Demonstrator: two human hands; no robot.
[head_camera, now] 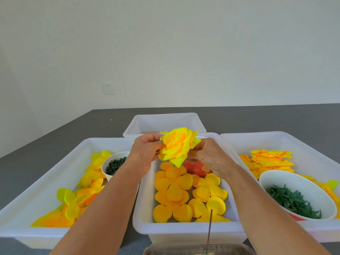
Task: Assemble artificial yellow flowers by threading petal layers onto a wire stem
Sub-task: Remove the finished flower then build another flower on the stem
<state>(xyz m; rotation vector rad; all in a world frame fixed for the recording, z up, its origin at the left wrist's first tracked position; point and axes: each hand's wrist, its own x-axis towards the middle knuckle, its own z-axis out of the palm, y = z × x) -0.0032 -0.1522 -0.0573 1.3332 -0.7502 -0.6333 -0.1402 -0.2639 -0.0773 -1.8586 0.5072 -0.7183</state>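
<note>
Left hand (145,153) and right hand (207,157) both pinch the layered yellow flower (177,146) held between them, its face tilted up toward the camera, its long axis slanting from lower-left to upper-right

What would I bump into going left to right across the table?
Left tray → small cup of dark green bits → left hand → yellow flower → right hand → big bowl of green leaves

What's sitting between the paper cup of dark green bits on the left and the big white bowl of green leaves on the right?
In the head view: the middle white plastic tray of orange-yellow fabric petal layers.
</note>
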